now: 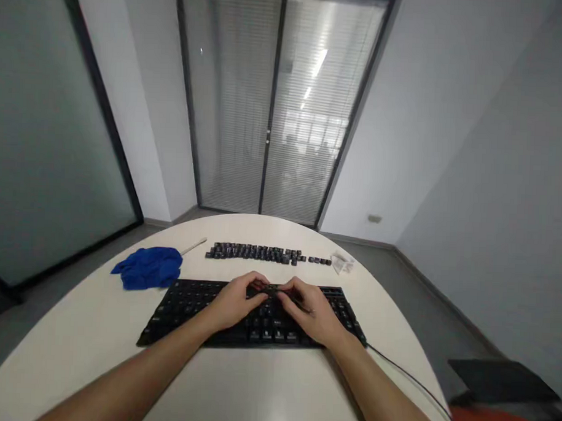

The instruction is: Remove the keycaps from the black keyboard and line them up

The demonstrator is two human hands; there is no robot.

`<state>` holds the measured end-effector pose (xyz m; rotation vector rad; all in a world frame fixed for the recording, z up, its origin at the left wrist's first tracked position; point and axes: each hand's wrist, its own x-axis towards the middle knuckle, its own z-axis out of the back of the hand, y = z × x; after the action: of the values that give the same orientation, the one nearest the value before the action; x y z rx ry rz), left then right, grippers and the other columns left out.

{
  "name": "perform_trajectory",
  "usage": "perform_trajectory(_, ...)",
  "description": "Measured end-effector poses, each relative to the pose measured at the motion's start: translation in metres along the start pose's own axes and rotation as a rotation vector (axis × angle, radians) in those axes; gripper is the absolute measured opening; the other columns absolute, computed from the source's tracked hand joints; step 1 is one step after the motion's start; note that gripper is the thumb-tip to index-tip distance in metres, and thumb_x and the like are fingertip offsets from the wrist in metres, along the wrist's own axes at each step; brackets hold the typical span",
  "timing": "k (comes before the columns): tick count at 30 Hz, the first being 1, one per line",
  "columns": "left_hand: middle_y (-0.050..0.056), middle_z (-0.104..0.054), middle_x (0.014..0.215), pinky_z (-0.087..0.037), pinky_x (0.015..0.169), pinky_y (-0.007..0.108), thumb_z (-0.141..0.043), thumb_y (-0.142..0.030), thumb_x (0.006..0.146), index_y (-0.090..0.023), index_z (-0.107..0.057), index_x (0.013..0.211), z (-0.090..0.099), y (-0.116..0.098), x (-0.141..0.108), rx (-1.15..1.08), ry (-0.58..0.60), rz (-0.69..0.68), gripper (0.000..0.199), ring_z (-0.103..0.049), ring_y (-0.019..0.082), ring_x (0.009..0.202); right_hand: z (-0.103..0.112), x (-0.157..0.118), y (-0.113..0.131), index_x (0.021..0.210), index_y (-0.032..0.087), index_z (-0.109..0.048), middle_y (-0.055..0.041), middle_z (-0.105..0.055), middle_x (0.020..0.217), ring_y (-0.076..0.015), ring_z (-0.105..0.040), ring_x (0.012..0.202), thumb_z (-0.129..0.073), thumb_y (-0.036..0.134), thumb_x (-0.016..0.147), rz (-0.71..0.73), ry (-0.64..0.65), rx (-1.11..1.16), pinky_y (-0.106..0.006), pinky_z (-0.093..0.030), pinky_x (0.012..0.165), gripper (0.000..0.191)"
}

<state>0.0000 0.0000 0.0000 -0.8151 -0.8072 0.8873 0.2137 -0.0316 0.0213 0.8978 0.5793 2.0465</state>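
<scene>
Left hand: on black keyboard, lower centre; grip unclear.
Right hand: alongside, grip unclear.
Loose keycaps: mid-frame.

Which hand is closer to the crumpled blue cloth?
Left. The left hand is over the keyboard, to the right of the blue cloth; the right hand is also over the keyboard, but farther right.

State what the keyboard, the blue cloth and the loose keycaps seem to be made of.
Keyboard: probably hard black plastic, fairly matte, judging by its straight edges and uniform dark keys.
Blue cloth: soft, matte fabric, shown by its limp, crumpled folds; the fibre can't be told.
Loose keycaps: likely dark plastic, given their small blocky shapes; too small to judge the finish.
</scene>
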Motion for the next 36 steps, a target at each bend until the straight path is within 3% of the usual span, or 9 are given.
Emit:
perform_trajectory(10, 0.002, -0.069, 0.093, -0.05, 0.088, 0.033, -0.067, -0.02, 0.078, -0.02, -0.061, 0.098, -0.0019, 0.004, -0.0012, 0.038, -0.068, -0.008, 0.02, -0.064, 0.019, 0.091, -0.0012, 0.0003, 0.0005, 0.096, 0.02, -0.063, 0.0, -0.069, 0.075, -0.0138, -0.06, 0.063, -0.054, 0.032, 0.093, -0.018, -0.019, -0.042, -0.024, -0.041, 0.06, 0.016)
perform_trajectory(22, 0.0, -0.073, 0.09, -0.049, 0.088, 0.033, -0.067, -0.023, 0.081, -0.021, -0.067, 0.091, 0.002, -0.0024, -0.0029, 0.073, -0.063, -0.02, 0.011, -0.067, 0.02, 0.089, -0.0032, 0.0024, -0.0001, 0.085, 0.021, -0.059, 0.0011, -0.066, 0.071, -0.0141, -0.059, 0.064, -0.049, 0.033, 0.095, -0.064, -0.087, -0.109, -0.024, -0.042, 0.063, 0.018)
perform_trajectory(25, 0.0, -0.073, 0.089, -0.048, 0.087, 0.032, -0.068, -0.024, 0.08, -0.021, -0.068, 0.09, 0.0019, -0.0021, -0.0028, 0.061, -0.07, -0.008, 0.01, -0.066, 0.019, 0.088, -0.0011, 0.0031, -0.0004, 0.086, 0.021, -0.057, 0.0004, -0.063, 0.074, -0.0148, -0.058, 0.068, -0.046, 0.032, 0.097, -0.055, -0.158, -0.145, -0.026, -0.043, 0.066, 0.019)
perform_trajectory(28, 0.0, -0.073, 0.088, -0.048, 0.087, 0.033, -0.069, -0.026, 0.08, -0.021, -0.068, 0.09, 0.0018, -0.0019, -0.0023, 0.053, -0.074, 0.009, 0.012, -0.066, 0.02, 0.088, 0.0023, 0.0047, -0.0002, 0.087, 0.021, -0.055, -0.0044, -0.063, 0.09, -0.0173, -0.059, 0.085, -0.04, 0.028, 0.1, 0.016, -0.222, -0.183, -0.03, -0.046, 0.079, 0.021)
perform_trajectory(32, 0.001, -0.073, 0.087, -0.048, 0.086, 0.032, -0.07, -0.027, 0.079, -0.02, -0.068, 0.09, 0.0018, -0.002, -0.0015, 0.02, -0.073, 0.03, 0.013, -0.066, 0.02, 0.088, 0.0044, 0.0074, -0.0004, 0.092, 0.021, -0.057, -0.0078, -0.062, 0.101, -0.0213, -0.053, 0.109, -0.038, 0.023, 0.1, 0.133, -0.158, -0.259, -0.037, -0.041, 0.097, 0.02)
perform_trajectory(36, 0.002, -0.072, 0.086, -0.048, 0.084, 0.032, -0.069, -0.029, 0.079, -0.019, -0.068, 0.089, 0.0018, -0.0023, -0.001, -0.021, -0.064, 0.042, 0.014, -0.066, 0.02, 0.085, 0.0022, 0.0082, -0.0019, 0.1, 0.022, -0.061, -0.0067, -0.062, 0.09, -0.0213, -0.056, 0.093, -0.042, 0.024, 0.099, 0.115, -0.067, -0.334, -0.038, -0.044, 0.089, 0.02)
